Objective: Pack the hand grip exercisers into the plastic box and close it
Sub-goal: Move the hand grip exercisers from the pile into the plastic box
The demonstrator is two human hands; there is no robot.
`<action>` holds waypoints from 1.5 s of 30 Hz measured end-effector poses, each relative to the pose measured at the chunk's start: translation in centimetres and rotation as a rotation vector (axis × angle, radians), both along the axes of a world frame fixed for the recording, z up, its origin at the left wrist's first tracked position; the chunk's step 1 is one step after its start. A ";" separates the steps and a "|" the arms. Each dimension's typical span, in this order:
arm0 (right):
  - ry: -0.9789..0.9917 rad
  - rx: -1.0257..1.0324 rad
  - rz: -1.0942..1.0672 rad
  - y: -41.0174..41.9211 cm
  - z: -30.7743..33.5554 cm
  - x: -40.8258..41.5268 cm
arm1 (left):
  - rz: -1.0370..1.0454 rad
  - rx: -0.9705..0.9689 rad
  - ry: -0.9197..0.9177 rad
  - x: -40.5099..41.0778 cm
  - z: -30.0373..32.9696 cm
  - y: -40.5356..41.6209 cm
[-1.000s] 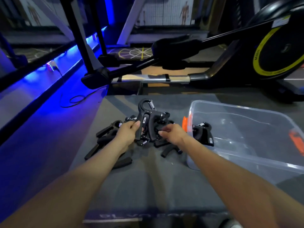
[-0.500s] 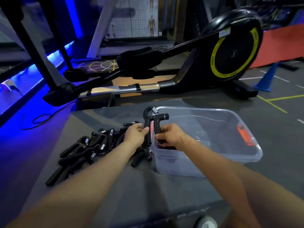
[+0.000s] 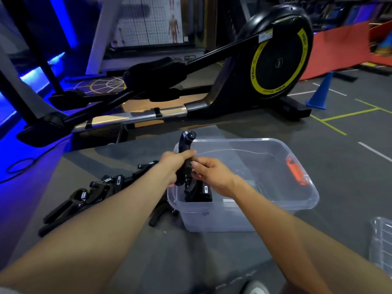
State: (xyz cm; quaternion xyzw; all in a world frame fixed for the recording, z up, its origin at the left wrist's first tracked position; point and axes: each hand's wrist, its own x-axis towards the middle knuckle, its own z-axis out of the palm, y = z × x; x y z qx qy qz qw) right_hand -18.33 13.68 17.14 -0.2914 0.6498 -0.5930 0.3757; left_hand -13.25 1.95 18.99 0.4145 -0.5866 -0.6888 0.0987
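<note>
Now both hands meet over the near-left corner of the box, holding one gripper upright between them. The left hand has its fingers curled round the gripper's handle, thumb on top. The right hand pinches the same gripper from the other side, fingertips against its lower part. The gripper's rounded top stands clear above both hands and above the box rim; its lower end reaches just inside the box.

Directly below the hands, inside the box at the near-left corner, lies a second gripper, black with a small white label. The box is clear plastic, open-topped, with an orange latch on its far-right side. It stands on the grey counter.

To the left of the box, a pile of grippers lies loose on the counter, partly hidden under the left forearm. One more handle pokes out just beside the box's left wall.

At the right edge, the corner of a clear lid shows on the counter. Behind the counter stands an elliptical trainer, with a blue cone on the floor beyond.
</note>
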 end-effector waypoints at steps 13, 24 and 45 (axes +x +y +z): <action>-0.097 0.286 -0.128 0.6 -0.8 -4.1 | -0.087 0.342 0.211 -2.2 -2.2 -0.3; 0.060 0.585 -0.260 -2.6 -4.5 -5.6 | -0.154 -0.925 -0.165 0.8 -4.9 -3.7; 0.225 0.816 -0.302 -4.4 -7.9 -5.9 | -0.185 -0.796 -0.135 1.3 -7.0 -4.9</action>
